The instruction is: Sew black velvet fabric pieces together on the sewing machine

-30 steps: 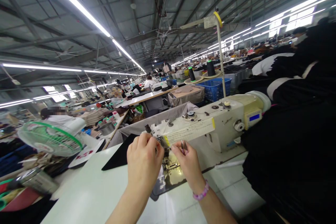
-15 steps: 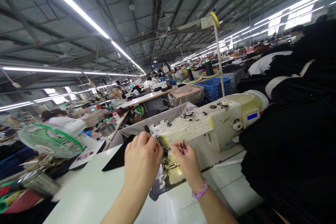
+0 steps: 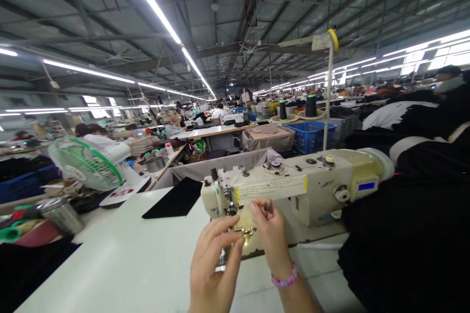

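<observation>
A cream sewing machine (image 3: 293, 190) stands on the white table (image 3: 121, 259) in front of me. My left hand (image 3: 213, 269) is raised below the needle area, thumb and fingers pinched at the presser foot (image 3: 242, 230); what they pinch is too small to make out. My right hand (image 3: 273, 237), with a pink bead bracelet on its wrist, is closed on a small metal tool (image 3: 268, 205) that looks like tweezers or snips, just under the machine's arm.
Black cloth (image 3: 407, 234) is heaped at the right of the machine. A black fabric piece (image 3: 178, 198) lies behind the needle end. A green-rimmed fan (image 3: 86, 164) and a metal tin (image 3: 62, 215) stand at the left. Thread cones (image 3: 311, 105) and a blue basket (image 3: 310, 134) are behind. Other workers sit far off.
The view has swung left and lower. My left hand has dropped from the machine head to below the needle. The right hand keeps its grip on the small tool.
</observation>
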Demonstrator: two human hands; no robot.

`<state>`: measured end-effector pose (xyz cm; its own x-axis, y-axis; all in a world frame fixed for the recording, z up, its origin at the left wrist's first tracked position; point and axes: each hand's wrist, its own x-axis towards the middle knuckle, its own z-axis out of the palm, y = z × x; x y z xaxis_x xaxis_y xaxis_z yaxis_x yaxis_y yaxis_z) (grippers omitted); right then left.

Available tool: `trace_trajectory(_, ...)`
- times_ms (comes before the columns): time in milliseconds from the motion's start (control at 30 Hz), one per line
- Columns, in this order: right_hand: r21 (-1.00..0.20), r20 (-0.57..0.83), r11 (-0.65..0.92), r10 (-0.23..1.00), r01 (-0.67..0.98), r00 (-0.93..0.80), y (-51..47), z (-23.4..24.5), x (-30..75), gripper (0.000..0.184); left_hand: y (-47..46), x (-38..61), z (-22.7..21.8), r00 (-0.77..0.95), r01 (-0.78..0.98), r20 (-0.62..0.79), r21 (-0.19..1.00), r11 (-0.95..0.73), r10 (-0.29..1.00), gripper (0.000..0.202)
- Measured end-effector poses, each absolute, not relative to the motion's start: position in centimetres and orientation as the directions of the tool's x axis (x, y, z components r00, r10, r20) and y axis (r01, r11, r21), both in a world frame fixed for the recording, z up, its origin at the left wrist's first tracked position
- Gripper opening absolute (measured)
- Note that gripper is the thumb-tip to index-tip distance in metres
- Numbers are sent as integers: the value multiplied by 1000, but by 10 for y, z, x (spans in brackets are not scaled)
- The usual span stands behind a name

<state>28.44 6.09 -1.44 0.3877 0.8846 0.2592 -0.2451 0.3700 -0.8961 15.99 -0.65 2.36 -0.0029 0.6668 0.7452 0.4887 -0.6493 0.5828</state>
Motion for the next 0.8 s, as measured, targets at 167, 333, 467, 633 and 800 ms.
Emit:
trace_trajectory(167,-915,233,333,896,-226,377,63,-25,289,39,-8,164,22,-52,103,336,939,-330,940,28)
trace_trajectory(333,-921,239,330,899,-208,368,64,-30,289,42,-6,157,57,-156,145,444,894,-424,882,24)
trace_trajectory(467,-919,240,333,897,-209,372,65,-31,290,43,10,141,124,-96,-33,519,851,-524,849,21)
trace_trajectory(633,-922,241,331,896,-199,374,66,-31,291,42,58,124,191,-30,13,734,679,-734,678,18)
trace_trajectory(800,-927,245,328,897,-182,369,66,-29,289,40,92,110,194,529,558,746,53,-828,404,15)
